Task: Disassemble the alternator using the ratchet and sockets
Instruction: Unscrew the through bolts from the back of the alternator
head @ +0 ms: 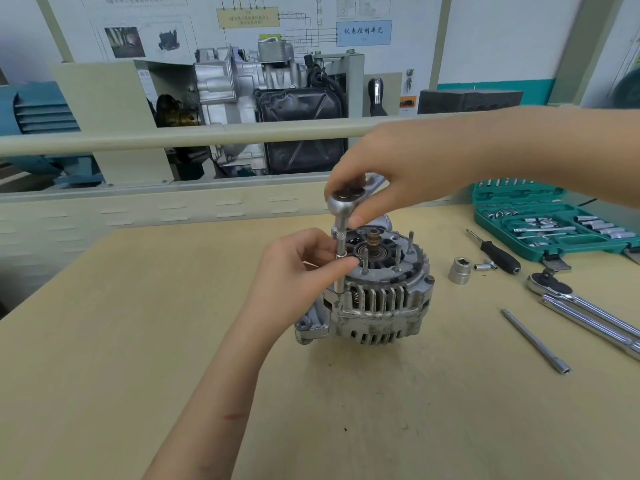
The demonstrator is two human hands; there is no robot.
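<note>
A grey alternator point(377, 303) stands on the wooden table point(138, 341) with its open rear end up, studs and a brass slip ring showing. A small chrome ratchet point(346, 202) with an extension and socket point(341, 251) stands upright on a bolt at the alternator's left rim. My right hand point(391, 168) grips the ratchet head from above. The thumb and fingers of my left hand point(298, 268) pinch the extension just above the socket. The bolt itself is hidden.
To the right lie a large loose socket point(460, 270), small sockets point(485, 266), a black-handled driver point(498, 254), a big ratchet point(581, 306) and a long extension bar point(536, 341). An open green socket case point(554, 223) sits at the far right. A rail and engine display stand behind.
</note>
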